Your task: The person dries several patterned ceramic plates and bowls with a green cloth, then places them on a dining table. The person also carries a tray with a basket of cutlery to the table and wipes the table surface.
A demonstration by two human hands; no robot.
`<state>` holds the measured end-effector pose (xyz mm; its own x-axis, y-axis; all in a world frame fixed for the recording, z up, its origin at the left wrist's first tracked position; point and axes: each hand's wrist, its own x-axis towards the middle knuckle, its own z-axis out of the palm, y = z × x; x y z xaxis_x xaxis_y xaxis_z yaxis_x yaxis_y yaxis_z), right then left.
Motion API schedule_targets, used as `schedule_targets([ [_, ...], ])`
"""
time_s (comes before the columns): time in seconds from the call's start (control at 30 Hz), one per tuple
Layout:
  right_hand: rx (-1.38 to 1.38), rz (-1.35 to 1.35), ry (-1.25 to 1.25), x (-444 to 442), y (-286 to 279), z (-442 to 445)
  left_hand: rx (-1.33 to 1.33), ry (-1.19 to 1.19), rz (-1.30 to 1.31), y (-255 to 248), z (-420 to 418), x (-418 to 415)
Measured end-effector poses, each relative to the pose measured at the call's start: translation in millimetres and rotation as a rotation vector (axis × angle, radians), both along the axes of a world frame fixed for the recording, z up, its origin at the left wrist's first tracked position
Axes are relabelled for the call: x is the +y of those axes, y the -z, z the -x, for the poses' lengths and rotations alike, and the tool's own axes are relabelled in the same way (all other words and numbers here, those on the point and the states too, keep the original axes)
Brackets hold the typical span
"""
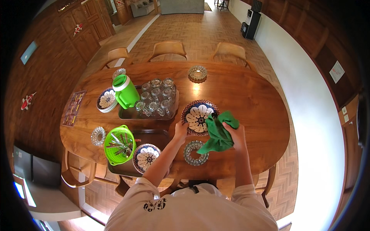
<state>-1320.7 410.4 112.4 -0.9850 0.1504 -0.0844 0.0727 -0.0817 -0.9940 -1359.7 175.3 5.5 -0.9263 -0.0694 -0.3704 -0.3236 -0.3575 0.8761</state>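
My left hand (181,130) grips the lower left rim of a patterned plate (196,117), which has a white flower on a dark blue and checkered border. The plate is tilted a little towards me above the wooden table. In my right hand (236,133) is a bunched green cloth (218,134), and its upper part overlaps the plate's right side. A corner of the cloth hangs down over a glass ashtray (188,157) just below the plate. The fingers of my right hand are partly hidden by the cloth.
Left on the table (248,95) are a dark tray (127,114) of glass mugs (156,92), a green jug (127,91) and stacked plates (106,99). Nearer me, another tray (153,134) bears a green cutlery basket (119,156) and plates (146,157). Another ashtray (198,72) stands farther back; chairs (167,49) surround the table.
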Motion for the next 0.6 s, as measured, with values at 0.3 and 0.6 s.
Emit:
schedule_targets([
  [0.3,-0.143,0.27,0.046,33.0,-7.0,-10.3,-0.122,-0.283,0.196,98.5,115.6,9.0],
  [0.6,-0.312,0.384,0.059,15.1,5.2,7.1,-0.144,-0.288,0.548,129.4,173.5,26.8],
])
